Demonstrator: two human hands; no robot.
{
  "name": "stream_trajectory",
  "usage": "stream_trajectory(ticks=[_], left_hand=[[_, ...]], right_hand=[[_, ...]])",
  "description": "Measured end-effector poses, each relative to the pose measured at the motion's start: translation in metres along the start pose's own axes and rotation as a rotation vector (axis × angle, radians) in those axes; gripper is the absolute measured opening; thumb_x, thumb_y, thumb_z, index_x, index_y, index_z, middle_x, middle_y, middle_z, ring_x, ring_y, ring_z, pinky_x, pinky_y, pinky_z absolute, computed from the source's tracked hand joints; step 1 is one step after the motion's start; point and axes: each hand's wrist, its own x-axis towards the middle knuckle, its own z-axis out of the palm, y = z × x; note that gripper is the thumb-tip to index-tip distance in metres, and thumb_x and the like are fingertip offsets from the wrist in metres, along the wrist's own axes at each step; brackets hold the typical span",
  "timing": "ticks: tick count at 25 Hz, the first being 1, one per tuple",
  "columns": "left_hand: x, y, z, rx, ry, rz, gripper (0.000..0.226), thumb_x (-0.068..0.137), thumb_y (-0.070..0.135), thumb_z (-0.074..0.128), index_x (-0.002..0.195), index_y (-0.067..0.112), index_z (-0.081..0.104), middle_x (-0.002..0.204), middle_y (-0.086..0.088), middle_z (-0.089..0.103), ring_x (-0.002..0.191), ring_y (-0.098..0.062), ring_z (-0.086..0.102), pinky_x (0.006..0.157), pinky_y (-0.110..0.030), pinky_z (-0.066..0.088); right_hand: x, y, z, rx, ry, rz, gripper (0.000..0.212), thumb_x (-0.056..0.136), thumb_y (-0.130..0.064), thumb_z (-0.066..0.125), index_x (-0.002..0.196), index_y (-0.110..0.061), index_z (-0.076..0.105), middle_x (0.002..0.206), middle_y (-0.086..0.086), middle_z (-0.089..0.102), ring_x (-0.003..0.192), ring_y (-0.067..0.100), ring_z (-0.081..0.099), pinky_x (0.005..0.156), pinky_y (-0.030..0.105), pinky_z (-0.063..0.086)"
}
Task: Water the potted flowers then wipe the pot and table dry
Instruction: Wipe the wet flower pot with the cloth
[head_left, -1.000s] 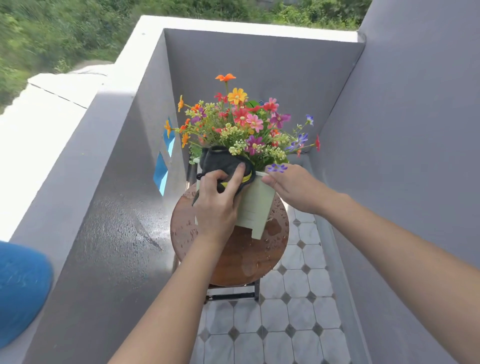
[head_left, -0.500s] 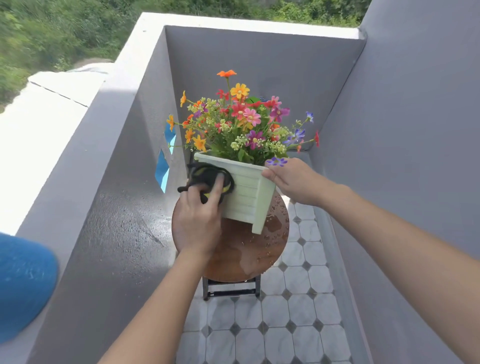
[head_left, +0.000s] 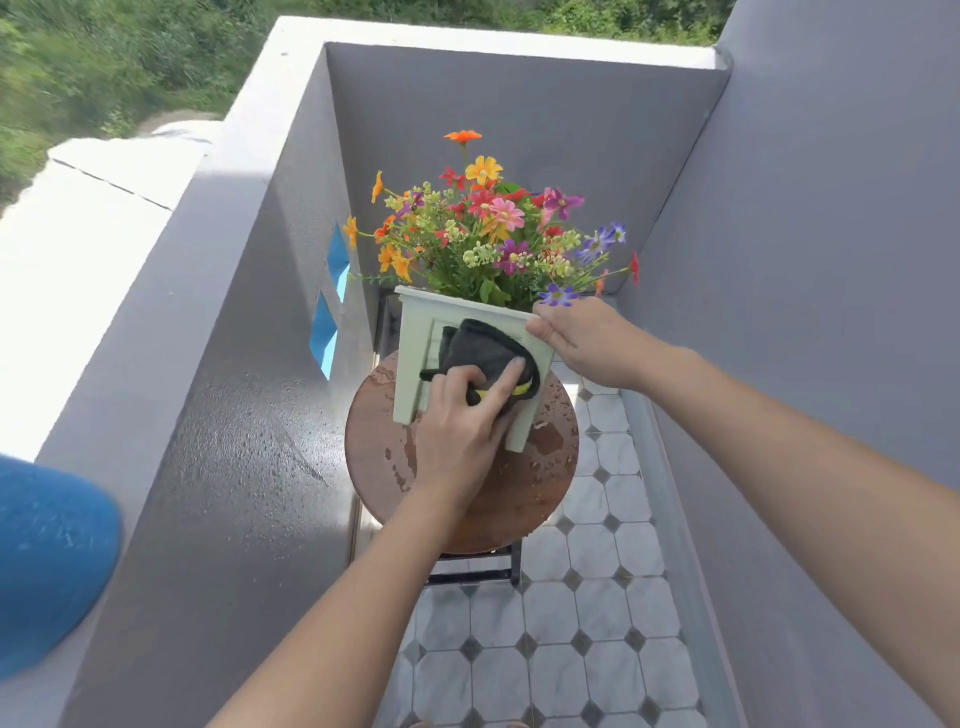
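The left hand (head_left: 457, 423) presses a dark cloth (head_left: 480, 351) against the front side of the white pot (head_left: 414, 358), with its fingers curled over the cloth. The pot holds flowers (head_left: 493, 223) and stands on the wet round table (head_left: 524, 499). The right hand (head_left: 587, 338) pinches the pot's upper right corner, thumb in front.

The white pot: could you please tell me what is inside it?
Colourful flowers and green leaves fill the white pot. Soil or any base holding the stems is hidden by the foliage and the rim, which the right hand grips.
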Motion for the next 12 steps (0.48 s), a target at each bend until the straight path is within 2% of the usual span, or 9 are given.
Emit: stream_trajectory(ticks=[4,6,8,10,12], left_hand=[[-0.039,-0.012,0.001,0.011,-0.043,0.296,0.042,0.086,0.017,0.063,0.125,0.030,0.052,0.097,-0.004,0.040,0.078,-0.019,0.043,0.049,-0.030,0.046],[-0.034,-0.018,0.000,0.097,-0.021,0.362,0.051,0.080,0.010,0.071,0.125,0.029,0.054,0.097,-0.006,0.044,0.075,-0.021,0.044,0.051,-0.031,0.045],[-0.006,-0.013,-0.003,0.214,0.067,0.261,0.050,0.080,0.003,0.066,0.124,0.027,0.058,0.095,-0.008,0.053,0.072,-0.023,0.045,0.052,-0.033,0.043],[0.020,-0.014,-0.006,0.303,0.148,0.092,0.047,0.084,0.002,0.057,0.125,0.024,0.060,0.093,-0.009,0.059,0.072,-0.025,0.047,0.053,-0.035,0.044],[0.023,-0.020,-0.012,0.317,0.139,-0.191,0.041,0.089,0.013,0.058,0.129,0.024,0.055,0.099,-0.009,0.055,0.077,-0.028,0.049,0.056,-0.037,0.049]], right_hand=[[0.000,0.002,-0.001,0.002,0.000,0.001,0.037,0.102,-0.030,0.028,0.074,-0.008,0.039,0.057,-0.003,0.035,0.052,0.013,0.034,0.053,0.031,0.016],[0.000,0.002,-0.002,0.008,-0.011,0.000,0.037,0.103,-0.029,0.029,0.074,-0.008,0.039,0.057,-0.004,0.034,0.052,0.007,0.032,0.054,0.031,0.014],[0.000,0.001,-0.004,0.030,-0.019,0.005,0.035,0.102,-0.028,0.029,0.071,-0.013,0.036,0.058,-0.005,0.033,0.053,0.004,0.031,0.053,0.032,0.016],[0.000,0.000,-0.005,0.029,-0.017,0.014,0.038,0.102,-0.027,0.030,0.065,-0.025,0.029,0.058,-0.008,0.031,0.053,0.001,0.030,0.051,0.027,0.023],[0.000,0.000,-0.004,0.019,0.001,0.005,0.040,0.102,-0.029,0.028,0.062,-0.027,0.023,0.058,-0.006,0.032,0.052,0.004,0.032,0.049,0.024,0.023]])
